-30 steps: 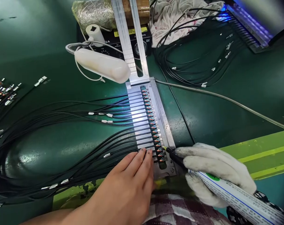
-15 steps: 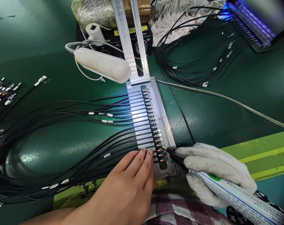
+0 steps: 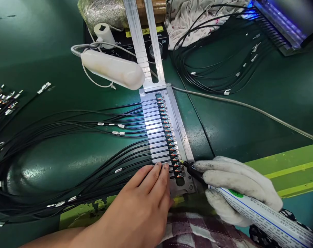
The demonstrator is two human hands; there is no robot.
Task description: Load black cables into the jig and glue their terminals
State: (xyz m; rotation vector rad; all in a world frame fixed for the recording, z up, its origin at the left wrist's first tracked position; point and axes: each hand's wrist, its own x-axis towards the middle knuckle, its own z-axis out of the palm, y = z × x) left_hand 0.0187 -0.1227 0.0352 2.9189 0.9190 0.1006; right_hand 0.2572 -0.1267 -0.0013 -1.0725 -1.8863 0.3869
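Observation:
A metal fixture plate lies below the lamp, with a row of black cables laid side by side across it. Their stripped ends show coloured wires and silvery connectors. My bare left hand rests over the cables at the plate's near end, fingers stretched and close together; what lies beneath the palm is hidden. In a white, smudged glove, my right hand grips a marker pen with a white printed barrel and black neck. Its yellowish tip is at the connectors near the lower end of the row.
A white lamp hangs over the plate's far end, near a black control box. More cables coil at the upper right, leading to a purple-lit device. Loose cable ends lie at the left. A grey cord crosses the table.
Very little differs: the view has shifted slightly, and the pen tip stays by the same part of the row. Both hands keep their places.

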